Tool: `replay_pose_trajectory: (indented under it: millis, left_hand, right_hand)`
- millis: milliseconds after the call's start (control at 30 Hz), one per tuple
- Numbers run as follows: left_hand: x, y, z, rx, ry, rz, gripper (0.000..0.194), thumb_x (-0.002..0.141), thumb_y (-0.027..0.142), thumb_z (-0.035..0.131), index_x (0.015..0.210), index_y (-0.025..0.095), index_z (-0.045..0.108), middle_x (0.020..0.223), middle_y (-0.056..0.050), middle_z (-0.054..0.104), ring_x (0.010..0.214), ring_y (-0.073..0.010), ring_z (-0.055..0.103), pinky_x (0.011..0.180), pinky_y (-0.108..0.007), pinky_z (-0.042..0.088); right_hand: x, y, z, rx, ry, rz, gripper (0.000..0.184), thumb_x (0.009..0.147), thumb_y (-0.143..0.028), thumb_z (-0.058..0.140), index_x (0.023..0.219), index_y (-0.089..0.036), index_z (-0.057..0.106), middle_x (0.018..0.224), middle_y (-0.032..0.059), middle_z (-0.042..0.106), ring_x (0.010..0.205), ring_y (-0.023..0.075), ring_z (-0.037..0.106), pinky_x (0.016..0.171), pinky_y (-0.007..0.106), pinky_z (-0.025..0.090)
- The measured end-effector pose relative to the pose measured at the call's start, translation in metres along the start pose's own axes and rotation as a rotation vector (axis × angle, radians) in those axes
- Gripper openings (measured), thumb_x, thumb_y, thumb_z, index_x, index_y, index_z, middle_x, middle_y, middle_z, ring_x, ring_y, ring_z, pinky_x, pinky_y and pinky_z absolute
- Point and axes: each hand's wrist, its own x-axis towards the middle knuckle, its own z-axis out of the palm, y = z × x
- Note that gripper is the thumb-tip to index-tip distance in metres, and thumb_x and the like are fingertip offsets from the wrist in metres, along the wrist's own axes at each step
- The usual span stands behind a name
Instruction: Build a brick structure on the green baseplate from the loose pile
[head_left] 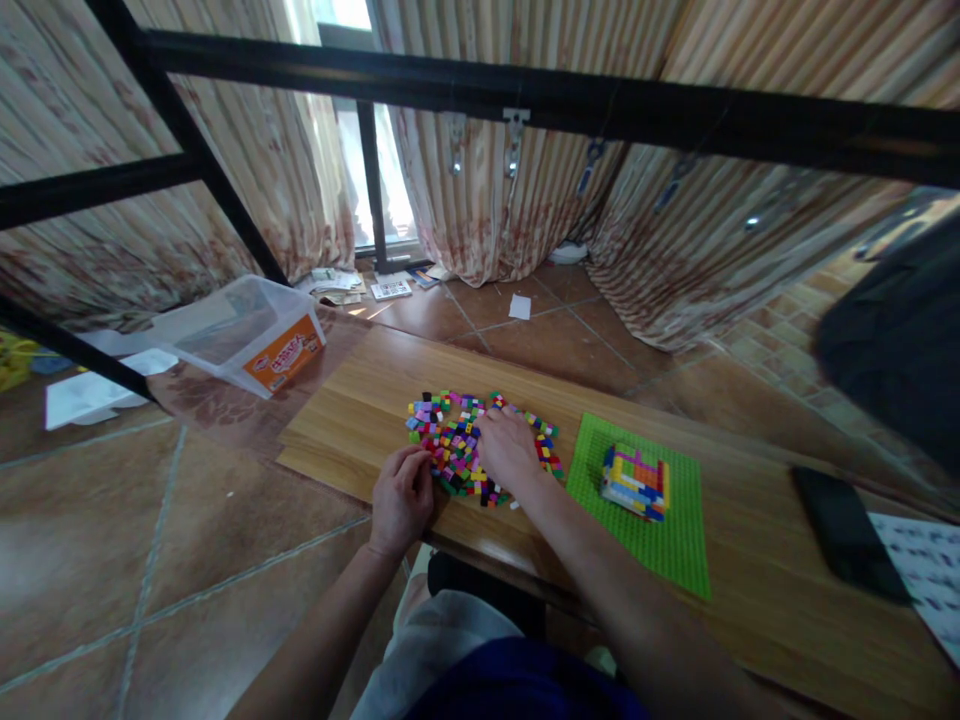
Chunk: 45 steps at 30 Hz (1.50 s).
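A spread of small toy building bricks [461, 450] in many colours lies on the wooden table. At its near left edge is my left hand [403, 497], fingers curled and thumb drawn in; whatever they pinch is too small to make out. My right hand [508, 447] reaches over the middle of the spread, its fingers bent down among the bricks, fingertips hidden. To the right, a green baseplate [592, 520] carries a block-shaped build of stacked bricks [636, 482], in yellow, red, blue, white and pink layers. Neither hand touches the build.
The long wooden table [352, 400] runs left to right. A clear plastic box [247, 330] with an orange label stands beyond its left end. On the right lie a black phone-like slab [851, 530] and a printed sheet [922, 570]. A black metal frame [480, 80] crosses ahead.
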Motion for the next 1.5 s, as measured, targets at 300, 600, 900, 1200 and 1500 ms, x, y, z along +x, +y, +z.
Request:
replay_pose_trajectory:
  millis: [300, 600, 900, 1200, 1500]
  left_hand:
    - [0.001, -0.002, 0.000, -0.004, 0.006, 0.006, 0.017, 0.089, 0.024, 0.051, 0.097, 0.019, 0.065, 0.103, -0.009, 0.066, 0.099, -0.0200, 0.063, 0.087, -0.036, 0.054]
    - [0.003, -0.001, -0.002, 0.012, 0.000, 0.026, 0.017, 0.089, 0.025, 0.052, 0.096, 0.018, 0.066, 0.101, -0.009, 0.066, 0.097, -0.0203, 0.063, 0.088, -0.036, 0.053]
    - [0.006, -0.005, 0.000, 0.086, 0.018, 0.038, 0.019, 0.088, 0.027, 0.053, 0.094, 0.016, 0.067, 0.102, -0.010, 0.067, 0.095, -0.0200, 0.064, 0.087, -0.034, 0.053]
    - [0.007, -0.006, -0.001, 0.128, 0.004, 0.011, 0.022, 0.087, 0.031, 0.054, 0.093, 0.017, 0.069, 0.103, -0.009, 0.069, 0.093, -0.0200, 0.066, 0.082, -0.032, 0.053]
    - [0.010, -0.004, -0.001, 0.163, 0.012, 0.031, 0.022, 0.087, 0.030, 0.054, 0.093, 0.017, 0.070, 0.102, -0.009, 0.069, 0.090, -0.0211, 0.067, 0.079, -0.033, 0.054]
  right_hand:
    - [-0.012, -0.003, -0.014, 0.188, 0.072, 0.093, 0.030, 0.086, -0.008, 0.047, 0.107, -0.016, 0.067, 0.102, 0.0117, 0.067, 0.098, 0.0233, 0.058, 0.091, 0.035, 0.042]
    - [-0.121, 0.015, -0.013, 1.427, 0.277, 0.489, 0.028, 0.083, -0.035, 0.059, 0.105, -0.022, 0.069, 0.095, 0.0058, 0.071, 0.074, 0.0177, 0.068, 0.072, 0.035, 0.057]
    - [-0.203, 0.079, -0.010, 1.576, 0.579, 0.917, 0.039, 0.056, -0.041, 0.085, 0.086, -0.018, 0.076, 0.073, 0.0038, 0.072, 0.063, 0.0134, 0.064, 0.066, 0.029, 0.055]
    - [-0.202, 0.115, -0.007, 1.371, 0.829, 0.937, 0.034, 0.056, -0.046, 0.082, 0.073, -0.018, 0.071, 0.065, 0.0017, 0.068, 0.061, 0.0164, 0.062, 0.062, 0.031, 0.053]
    - [-0.186, 0.127, 0.012, 1.110, 0.900, 0.831, 0.023, 0.065, -0.041, 0.075, 0.074, -0.020, 0.076, 0.073, 0.0046, 0.072, 0.072, 0.0188, 0.062, 0.067, 0.031, 0.048]
